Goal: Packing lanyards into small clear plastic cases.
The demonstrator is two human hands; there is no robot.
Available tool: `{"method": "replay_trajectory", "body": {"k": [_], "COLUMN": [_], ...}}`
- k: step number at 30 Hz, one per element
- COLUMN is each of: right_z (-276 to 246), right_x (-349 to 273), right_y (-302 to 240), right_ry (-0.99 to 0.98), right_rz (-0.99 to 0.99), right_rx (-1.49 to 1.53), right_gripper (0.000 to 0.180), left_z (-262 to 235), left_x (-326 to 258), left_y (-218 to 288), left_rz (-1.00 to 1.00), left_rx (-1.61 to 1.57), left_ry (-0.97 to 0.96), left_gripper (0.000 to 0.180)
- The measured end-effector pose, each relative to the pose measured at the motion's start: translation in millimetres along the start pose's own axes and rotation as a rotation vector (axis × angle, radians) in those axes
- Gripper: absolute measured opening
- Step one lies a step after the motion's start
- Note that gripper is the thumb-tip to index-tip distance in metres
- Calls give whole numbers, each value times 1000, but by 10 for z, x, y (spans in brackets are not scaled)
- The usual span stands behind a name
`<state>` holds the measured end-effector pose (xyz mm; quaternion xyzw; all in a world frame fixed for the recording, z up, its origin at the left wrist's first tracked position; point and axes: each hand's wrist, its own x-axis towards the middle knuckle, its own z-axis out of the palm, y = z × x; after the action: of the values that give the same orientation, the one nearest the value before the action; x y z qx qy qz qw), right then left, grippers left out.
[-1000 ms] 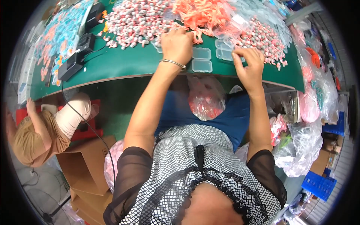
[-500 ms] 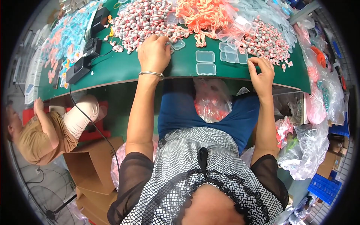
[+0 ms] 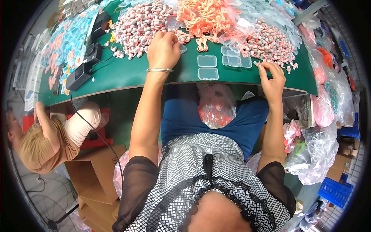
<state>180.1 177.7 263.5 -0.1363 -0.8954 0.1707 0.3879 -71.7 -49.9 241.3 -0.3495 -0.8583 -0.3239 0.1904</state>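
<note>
My left hand (image 3: 164, 51) is curled over the near edge of a large pile of small pink-and-grey banded pieces that look like earplugs (image 3: 139, 27). Its fingertips are hidden behind the knuckles. A clear plastic case (image 3: 183, 49) shows partly beside it. My right hand (image 3: 273, 82) is at the near edge of a smaller pile of the same pieces (image 3: 272, 42), thumb and forefinger pinched on one small earplug (image 3: 256, 63). Between the hands lie two clear flat cases (image 3: 207, 61), one nearer me than the other, and several overlapping clear cases (image 3: 232, 60).
Orange looped cords (image 3: 203, 19) are heaped at the back centre of the green table (image 3: 127, 77). Black boxes (image 3: 79, 76) with a cable stand at left, near blue bags (image 3: 69, 38). Another person (image 3: 44, 143) sits at left above a cardboard box (image 3: 94, 174). Plastic bags (image 3: 317, 154) crowd the right.
My left hand has shifted slightly to the right and forward, still curled. My right thumb and forefinger now show a small earplug at their tips. The two nearby cases lie as before.
</note>
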Motion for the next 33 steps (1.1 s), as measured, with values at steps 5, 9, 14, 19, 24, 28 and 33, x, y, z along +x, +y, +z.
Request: {"method": "replay_trajectory", "body": {"k": [5, 9, 14, 19, 24, 28, 33], "right_z": [-85, 21, 174, 222, 218, 221, 198], "right_x": [18, 136, 186, 97, -13, -8, -54], "right_y": [110, 144, 253, 219, 305, 371, 297], "right_ry": [51, 67, -38, -119, -141, -138, -154], "right_rz": [70, -15, -39, -66, -42, -40, -16], "right_rx": [50, -10, -149, -361, -475, -412, -317], "right_gripper": [7, 4, 9, 14, 17, 17, 16], "left_z": [-179, -117, -65, -61, -55, -60, -97], "left_x": [-235, -483, -584, -691, -657, -595, -583], "left_y": [103, 213, 306, 273, 259, 186, 129], "left_rz": [-91, -24, 14, 56, -13, -30, 10], "left_rx": [-359, -266, -329, -326, -402, -386, -326], "left_ry": [-191, -140, -63, -31, -81, -89, -69], "left_gripper": [13, 12, 11, 8, 21, 21, 20]}}
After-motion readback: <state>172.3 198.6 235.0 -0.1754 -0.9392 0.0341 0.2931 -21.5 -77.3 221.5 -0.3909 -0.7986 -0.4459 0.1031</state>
